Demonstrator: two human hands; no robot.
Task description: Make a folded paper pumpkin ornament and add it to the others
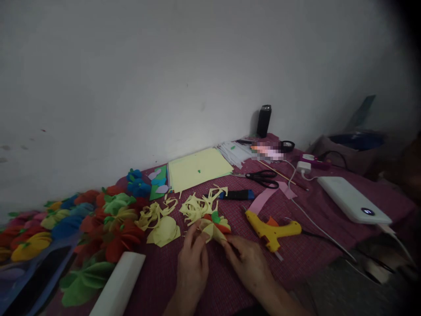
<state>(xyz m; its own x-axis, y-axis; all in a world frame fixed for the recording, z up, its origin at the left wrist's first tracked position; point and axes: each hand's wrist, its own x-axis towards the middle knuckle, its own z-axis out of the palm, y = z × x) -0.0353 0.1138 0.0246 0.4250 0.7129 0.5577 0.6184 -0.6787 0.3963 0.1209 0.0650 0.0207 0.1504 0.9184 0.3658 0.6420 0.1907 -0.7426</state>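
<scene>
Between my two hands is a paper flower (215, 228) with pale yellow and orange petals and a green centre. My left hand (194, 259) pinches its near left side. The fingertips of my right hand (245, 259) close on a yellow petal at its right edge. Just beyond the flower lie curly yellow paper scraps (197, 207). Cut yellow paper petals (164, 231) rest to the left of my hands. A yellow glue gun (272, 230) lies on its side to the right, its cord trailing off to the right.
Many coloured paper flowers (121, 232) crowd the left side, near a white roll (120, 283). Yellow sheets (200, 169), scissors (261, 177) and a utility knife (237, 195) lie behind my hands. A white power bank (353, 199) with cables sits right; a black can (264, 120) stands behind.
</scene>
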